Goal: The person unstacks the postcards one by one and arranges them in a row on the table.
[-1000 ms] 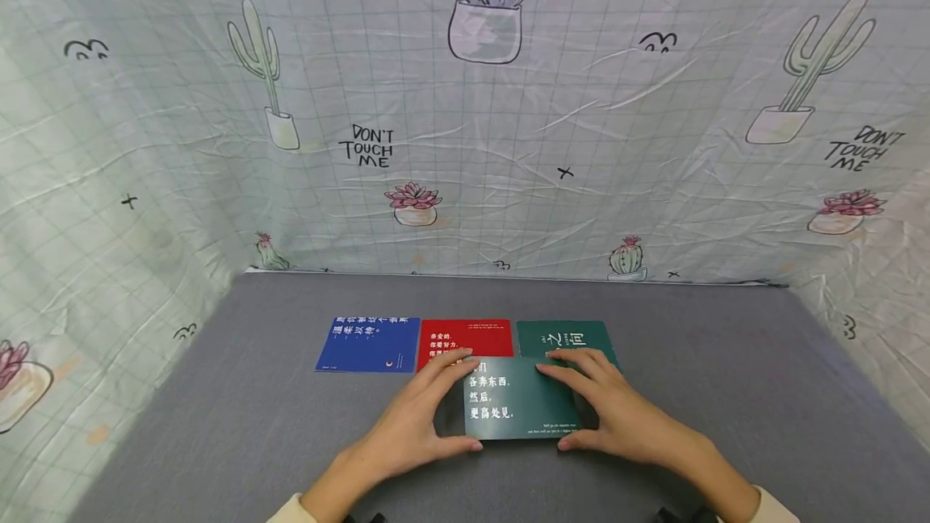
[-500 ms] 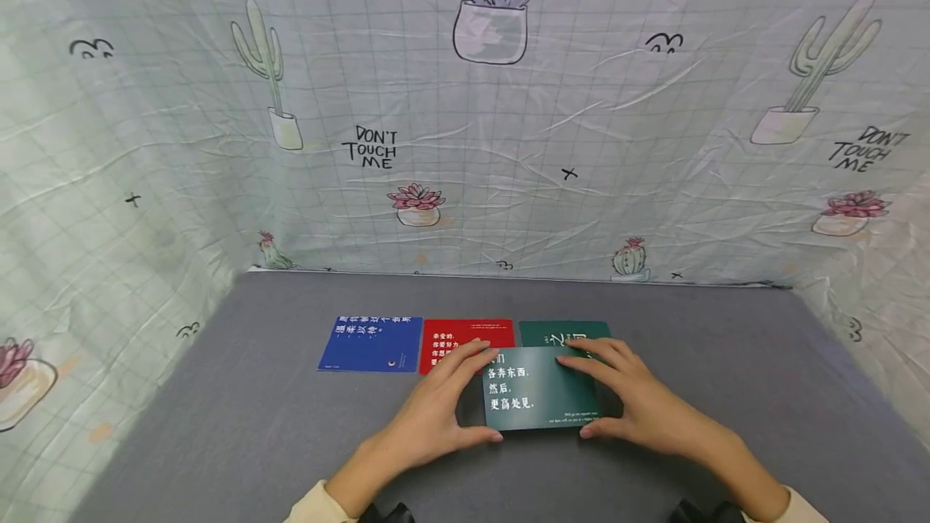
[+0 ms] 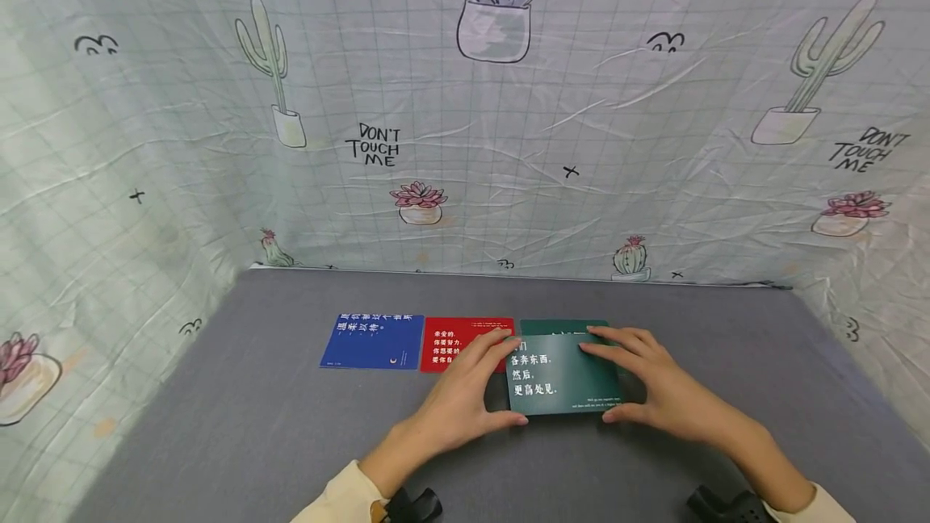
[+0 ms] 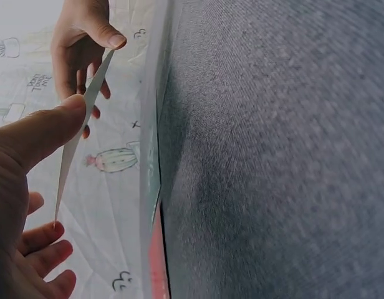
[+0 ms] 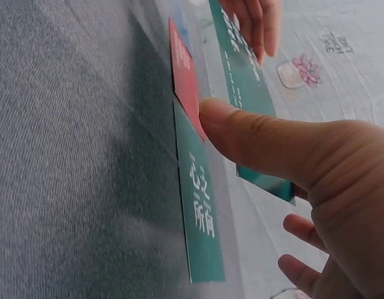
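A dark green card (image 3: 567, 382) with white lettering is raised off the table between both hands. My left hand (image 3: 461, 398) pinches it at its left end, thumb on the near edge and fingers at the far edge. At the right end my right hand (image 3: 664, 390) grips it the same way. In the right wrist view a gap shows between this card and a second green card (image 5: 195, 212) lying flat beneath. Beside that one lies a red card (image 3: 468, 331), partly covered by my left fingers. Furthest left is a blue card (image 3: 372, 345).
The three flat cards form a row on the grey cloth-covered table (image 3: 240, 434). A pale curtain (image 3: 494, 119) printed with cacti hangs behind the table and at both sides. Dark wrist mounts (image 3: 414, 505) sit by the sleeves.
Both hands have carried the held green card right and farther from me. It now hides more of the flat green card and less of the red one. The flat cards stay put.
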Available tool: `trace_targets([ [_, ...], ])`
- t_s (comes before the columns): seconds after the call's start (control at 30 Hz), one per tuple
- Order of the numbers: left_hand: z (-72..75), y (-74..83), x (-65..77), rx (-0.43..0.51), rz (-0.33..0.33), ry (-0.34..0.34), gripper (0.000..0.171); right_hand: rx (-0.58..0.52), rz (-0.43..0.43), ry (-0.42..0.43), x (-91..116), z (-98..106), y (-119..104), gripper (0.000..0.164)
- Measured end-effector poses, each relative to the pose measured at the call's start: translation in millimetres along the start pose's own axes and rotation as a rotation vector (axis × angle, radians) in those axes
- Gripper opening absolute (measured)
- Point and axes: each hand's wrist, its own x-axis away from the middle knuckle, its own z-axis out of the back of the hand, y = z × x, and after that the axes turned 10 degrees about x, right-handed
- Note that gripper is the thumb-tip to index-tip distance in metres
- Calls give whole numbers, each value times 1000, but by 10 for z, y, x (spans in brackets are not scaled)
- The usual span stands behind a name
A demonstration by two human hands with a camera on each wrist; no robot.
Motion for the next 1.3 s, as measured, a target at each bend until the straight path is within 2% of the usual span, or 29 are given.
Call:
trace_targets([
  [0.23,-77,15,-70,-35,-10,1,90,23,3,7,53,27,73,87],
  [0.43,-128,38,-183,-53,-16,1,89,27,-17,6,82,102,154,87],
  [0.67,-181,75,-309,-71,0,-11,88,18,-40,-20,101,193,267,84],
  [1.07,-304,86,-518,-42,57,-49,88,-25,-92,-70,130,309,448,83],
  [1.3,-395,104,-604,-82,60,-61,87,-28,-105,-92,167,380,524,81],
])
